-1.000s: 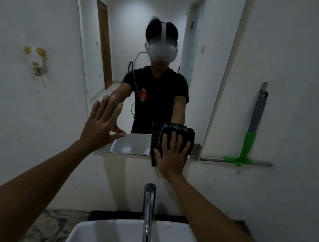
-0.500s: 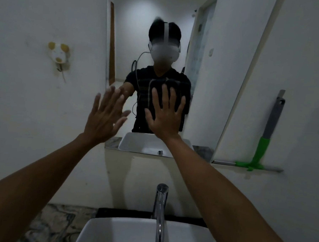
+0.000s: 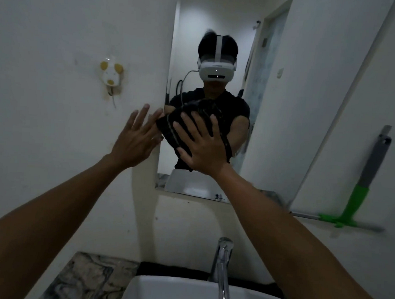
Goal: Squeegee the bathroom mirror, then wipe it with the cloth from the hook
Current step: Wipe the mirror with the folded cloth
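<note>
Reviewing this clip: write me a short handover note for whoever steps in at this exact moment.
Right hand: flat and open, pressing the dark folded cloth against the wall mirror, mid-height.
Left hand: open, empty, fingers spread at the mirror's left edge.
The green-and-grey squeegee leans against the right wall on a narrow metal rail, so squeegeeing looks done.
The yellow-and-white wall hook is bare.
Left: finish wiping the mirror; how much is covered cannot be told.
</note>
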